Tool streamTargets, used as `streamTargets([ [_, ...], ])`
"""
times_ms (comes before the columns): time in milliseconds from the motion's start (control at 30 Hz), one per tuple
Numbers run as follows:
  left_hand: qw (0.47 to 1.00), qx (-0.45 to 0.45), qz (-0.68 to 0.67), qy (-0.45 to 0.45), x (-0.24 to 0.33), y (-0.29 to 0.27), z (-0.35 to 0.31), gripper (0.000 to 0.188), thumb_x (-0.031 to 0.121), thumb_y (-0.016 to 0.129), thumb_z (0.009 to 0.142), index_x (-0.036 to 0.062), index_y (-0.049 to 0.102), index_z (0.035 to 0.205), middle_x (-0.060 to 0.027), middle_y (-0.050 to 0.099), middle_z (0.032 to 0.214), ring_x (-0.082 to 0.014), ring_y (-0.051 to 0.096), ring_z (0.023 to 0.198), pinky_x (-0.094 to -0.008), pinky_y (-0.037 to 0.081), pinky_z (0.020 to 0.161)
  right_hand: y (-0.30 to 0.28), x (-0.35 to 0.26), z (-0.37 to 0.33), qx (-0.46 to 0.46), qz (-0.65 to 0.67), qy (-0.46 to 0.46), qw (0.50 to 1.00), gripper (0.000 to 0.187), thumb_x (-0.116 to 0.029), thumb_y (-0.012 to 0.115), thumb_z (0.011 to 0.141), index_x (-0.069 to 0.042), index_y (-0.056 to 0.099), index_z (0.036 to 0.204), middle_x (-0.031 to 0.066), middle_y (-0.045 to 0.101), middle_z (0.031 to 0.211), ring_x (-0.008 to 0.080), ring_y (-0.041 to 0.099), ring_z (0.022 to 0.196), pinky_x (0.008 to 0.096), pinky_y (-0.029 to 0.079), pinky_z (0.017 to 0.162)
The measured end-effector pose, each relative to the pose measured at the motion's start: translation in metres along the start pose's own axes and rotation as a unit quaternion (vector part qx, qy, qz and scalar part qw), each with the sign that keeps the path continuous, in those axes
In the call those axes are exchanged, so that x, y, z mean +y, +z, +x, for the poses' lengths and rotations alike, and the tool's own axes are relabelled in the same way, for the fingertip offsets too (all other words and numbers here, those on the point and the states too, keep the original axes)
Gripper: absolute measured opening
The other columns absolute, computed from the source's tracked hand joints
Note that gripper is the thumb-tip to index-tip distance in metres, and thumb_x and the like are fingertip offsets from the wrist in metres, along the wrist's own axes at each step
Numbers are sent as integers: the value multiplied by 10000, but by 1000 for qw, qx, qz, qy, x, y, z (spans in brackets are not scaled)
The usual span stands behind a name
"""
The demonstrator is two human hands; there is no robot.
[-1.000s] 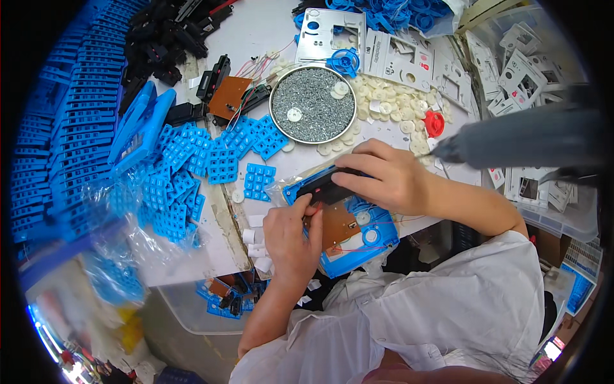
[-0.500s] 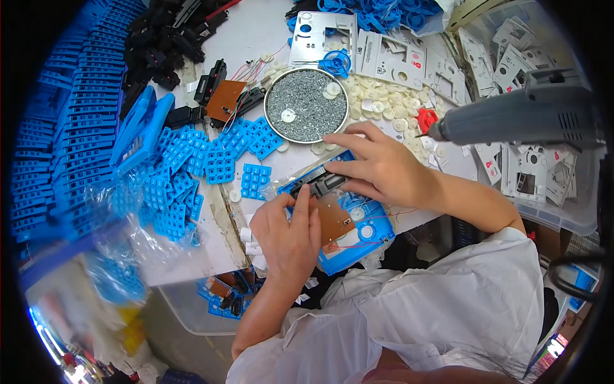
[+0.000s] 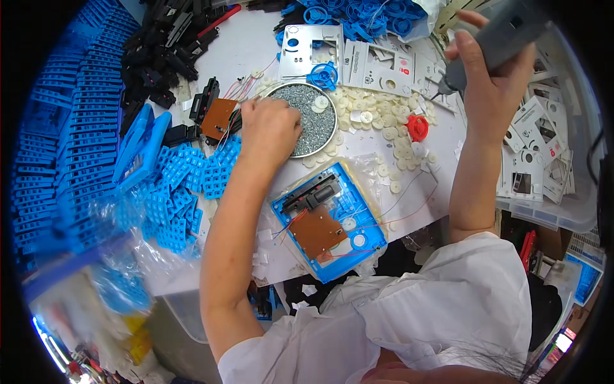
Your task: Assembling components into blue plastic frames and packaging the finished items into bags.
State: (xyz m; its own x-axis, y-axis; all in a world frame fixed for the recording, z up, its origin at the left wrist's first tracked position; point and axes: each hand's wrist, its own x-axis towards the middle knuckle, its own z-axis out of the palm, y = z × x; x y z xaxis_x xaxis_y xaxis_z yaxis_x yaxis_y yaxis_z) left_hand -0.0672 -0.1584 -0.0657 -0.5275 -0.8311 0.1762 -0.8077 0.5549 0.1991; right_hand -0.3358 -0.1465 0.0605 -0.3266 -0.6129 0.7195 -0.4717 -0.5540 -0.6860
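Note:
My left hand (image 3: 272, 131) reaches over the left side of a round dish (image 3: 335, 125) of small metal screws (image 3: 313, 131). Its fingers are curled down together, and whatever they pinch is hidden. At the upper right, my right hand (image 3: 489, 96) is wrapped round a grey electric screwdriver (image 3: 505, 41), whose thin bit points down and left above the table. Between my arms lies a blue plastic housing (image 3: 364, 253), open side up and touched by neither hand. Inside it sit a black mechanism (image 3: 310, 197), a brown circuit board (image 3: 316, 233) and thin wires.
Cream plastic discs (image 3: 361, 115) and a red knob (image 3: 417, 128) lie right of the dish. Silver panels (image 3: 377, 64) stand behind it. Blue keypads (image 3: 173, 192), stacked blue parts (image 3: 89, 141) and black mechanisms (image 3: 163, 57) crowd the left. A clear bin (image 3: 563, 214) of panels stands right.
Both hands have left the black mechanism in the housing. My left hand has moved up to the screw dish; my right hand has taken hold of the screwdriver, which has shifted upward.

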Motion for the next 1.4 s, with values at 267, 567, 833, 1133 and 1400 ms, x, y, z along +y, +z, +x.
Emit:
streamTargets([
  [267,994,93,56,-8,3,9,14,134,212,741,872,105,707,800,-57,675,825,-277,650,877,-488,408,874,12,5,-4,-301,220,106,922,488,-209,633,970,46,481,1358,222,679,1066,226,678,897,350,551,841],
  [567,951,48,-305,-5,58,-53,-54,122,154,780,827,114,665,825,-34,662,828,-244,630,780,-439,361,854,15,-39,-57,-362,429,179,808,491,-286,688,949,-58,435,1303,12,526,663,137,514,576,314,439,521],
  [833,943,158,-292,13,85,-44,-106,201,102,819,791,130,730,969,-3,688,924,-185,623,783,-421,339,873,9,-55,-76,-411,560,163,701,372,-179,760,928,-63,491,1157,28,608,656,173,599,576,347,536,589],
  [1133,926,195,-324,7,88,-37,-113,211,123,836,772,126,735,957,3,679,911,-183,622,777,-419,336,875,14,-63,-81,-369,601,181,686,348,-194,747,942,-66,492,1141,27,600,638,164,594,560,352,538,580],
  [1400,937,242,-253,-25,93,-30,-114,247,184,859,736,156,744,953,19,679,949,-172,619,823,-456,322,900,22,-59,-85,-374,582,167,703,329,-147,717,924,-50,495,1147,45,601,700,138,575,594,308,492,560],
])
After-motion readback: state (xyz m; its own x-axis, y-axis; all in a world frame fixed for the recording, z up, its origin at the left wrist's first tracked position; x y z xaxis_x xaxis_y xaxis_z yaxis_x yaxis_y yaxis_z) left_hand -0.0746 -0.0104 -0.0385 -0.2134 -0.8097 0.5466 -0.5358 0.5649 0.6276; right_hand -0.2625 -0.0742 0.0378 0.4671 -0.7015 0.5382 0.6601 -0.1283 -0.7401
